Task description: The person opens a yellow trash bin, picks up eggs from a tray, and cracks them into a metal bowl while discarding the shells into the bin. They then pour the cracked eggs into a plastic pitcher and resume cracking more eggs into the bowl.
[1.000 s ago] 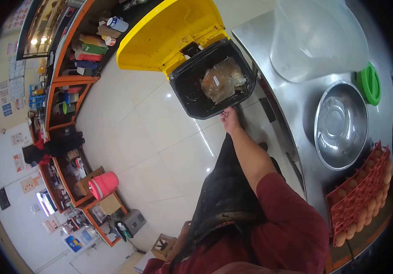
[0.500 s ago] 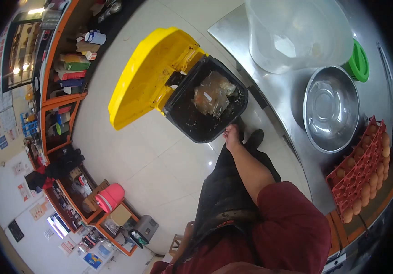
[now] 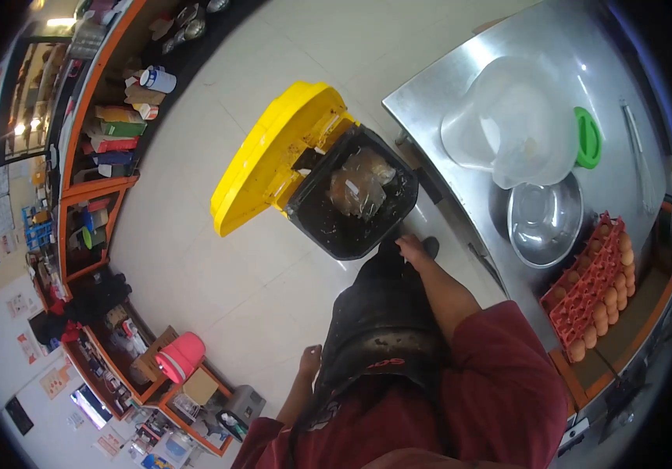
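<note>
My right hand (image 3: 412, 248) is closed just below the near rim of a black bin (image 3: 315, 232). What it holds, if anything, is too small to make out. The bin's yellow lid (image 3: 262, 160) stands open to the left, and crumpled clear plastic with brownish matter (image 3: 358, 187) lies inside. Down at my left side, beside the black apron (image 3: 379, 313), hangs my left hand (image 3: 310, 361), its fingers curled with nothing visible in them.
On the steel table (image 3: 445, 86) at right are a translucent tub (image 3: 500, 117), a green-rimmed item (image 3: 588, 137), a metal bowl (image 3: 545, 223) and a red egg tray (image 3: 586, 297) with several eggs. Orange-edged shelves and a pink bucket (image 3: 181, 357) stand left.
The view has shifted, and the table with its items appears smaller. My right hand now shows slightly farther from the bin's rim. My left hand has come into fuller view.
</note>
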A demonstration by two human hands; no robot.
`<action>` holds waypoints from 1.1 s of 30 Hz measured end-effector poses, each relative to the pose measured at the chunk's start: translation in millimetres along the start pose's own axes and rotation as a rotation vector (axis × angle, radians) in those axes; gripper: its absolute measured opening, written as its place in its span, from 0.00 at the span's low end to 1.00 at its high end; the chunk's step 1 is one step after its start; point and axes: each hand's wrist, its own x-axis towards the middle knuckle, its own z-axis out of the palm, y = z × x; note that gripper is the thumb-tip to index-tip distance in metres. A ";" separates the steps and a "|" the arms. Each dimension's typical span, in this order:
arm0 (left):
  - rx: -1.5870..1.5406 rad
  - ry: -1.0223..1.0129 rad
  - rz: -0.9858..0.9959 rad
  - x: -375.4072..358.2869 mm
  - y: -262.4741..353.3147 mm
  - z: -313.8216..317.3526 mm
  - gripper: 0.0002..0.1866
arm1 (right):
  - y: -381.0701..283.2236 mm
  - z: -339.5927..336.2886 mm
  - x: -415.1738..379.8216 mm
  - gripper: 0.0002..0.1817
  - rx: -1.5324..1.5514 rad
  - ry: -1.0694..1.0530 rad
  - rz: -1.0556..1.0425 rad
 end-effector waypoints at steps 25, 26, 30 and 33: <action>0.871 -0.406 0.632 145.2 122.2 -38.2 0.31 | 340.1 -2.1 -373.6 0.23 0.116 0.572 0.068; 0.672 -0.463 0.526 142.5 134.9 -36.1 0.32 | 370.5 24.6 -385.1 0.21 0.085 0.609 0.098; 0.633 -0.163 0.491 91.4 178.7 -18.0 0.30 | 434.8 105.0 -415.3 0.20 0.148 0.561 0.243; 0.710 -0.111 0.529 76.4 205.2 -9.4 0.30 | 440.1 128.5 -423.8 0.20 0.299 0.492 0.270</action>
